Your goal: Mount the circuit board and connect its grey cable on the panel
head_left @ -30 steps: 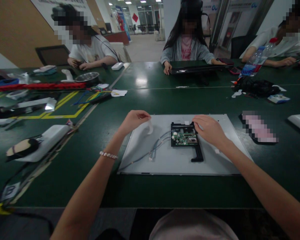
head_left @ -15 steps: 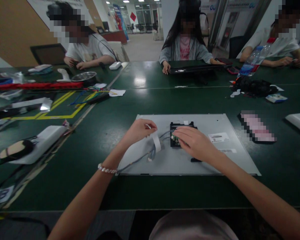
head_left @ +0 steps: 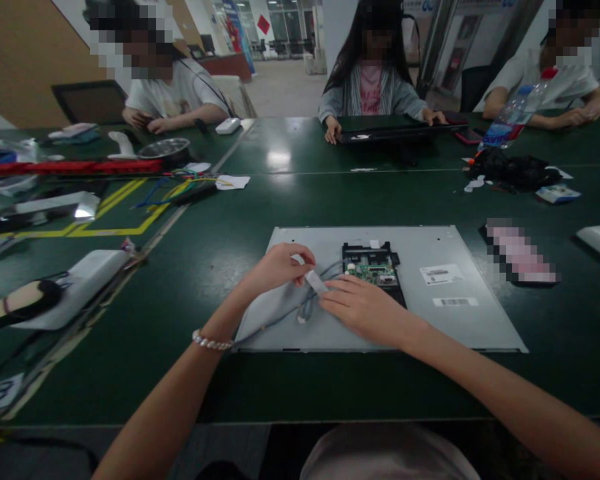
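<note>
A white flat strip (head_left: pixel 315 282) stretches between my two hands above a silver-grey metal panel (head_left: pixel 273 323). My left hand (head_left: pixel 283 267), with a beaded bracelet at the wrist, pinches its upper end. At the lower end the fingertips of my right hand (head_left: pixel 363 310) close on the strip; the thumb is hidden. Bundled grey cables (head_left: pixel 306 310) run under the strip toward a green circuit board (head_left: pixel 375 272) in a black frame (head_left: pixel 350 250) on the panel. My right hand covers the lower part of that frame.
A phone (head_left: pixel 520 252) lies right of the panel. To the left are a white device (head_left: pixel 93 277), wires and a metal bowl (head_left: pixel 164 152). A bottle (head_left: pixel 505 127) and black bundle (head_left: pixel 515 170) sit back right. Several people sit opposite, one holding a dark flat panel (head_left: pixel 395 135).
My right hand has moved left and down from the circuit board to the strip's lower end, uncovering the board. The strip, hanging in a curve before, is now straighter.
</note>
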Action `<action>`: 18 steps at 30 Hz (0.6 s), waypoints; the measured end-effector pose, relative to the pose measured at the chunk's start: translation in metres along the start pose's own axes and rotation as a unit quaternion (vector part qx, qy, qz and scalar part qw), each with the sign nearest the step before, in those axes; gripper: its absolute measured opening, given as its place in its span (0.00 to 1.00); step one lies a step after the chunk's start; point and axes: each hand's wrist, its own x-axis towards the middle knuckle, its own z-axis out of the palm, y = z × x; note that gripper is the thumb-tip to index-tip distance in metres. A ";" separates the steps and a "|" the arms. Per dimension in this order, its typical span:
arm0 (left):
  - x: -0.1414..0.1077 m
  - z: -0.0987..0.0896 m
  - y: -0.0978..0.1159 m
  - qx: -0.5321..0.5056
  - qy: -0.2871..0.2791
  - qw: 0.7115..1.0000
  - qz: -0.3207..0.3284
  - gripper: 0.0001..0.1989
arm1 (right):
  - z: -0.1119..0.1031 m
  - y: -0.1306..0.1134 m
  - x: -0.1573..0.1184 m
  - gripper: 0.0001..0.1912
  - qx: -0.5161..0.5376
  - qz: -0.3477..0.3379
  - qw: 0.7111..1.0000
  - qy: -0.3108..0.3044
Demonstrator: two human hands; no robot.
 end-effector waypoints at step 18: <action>0.000 0.002 -0.002 0.209 -0.029 0.969 0.127 0.07 | 0.014 0.002 0.001 0.11 -0.043 -0.011 0.998 0.037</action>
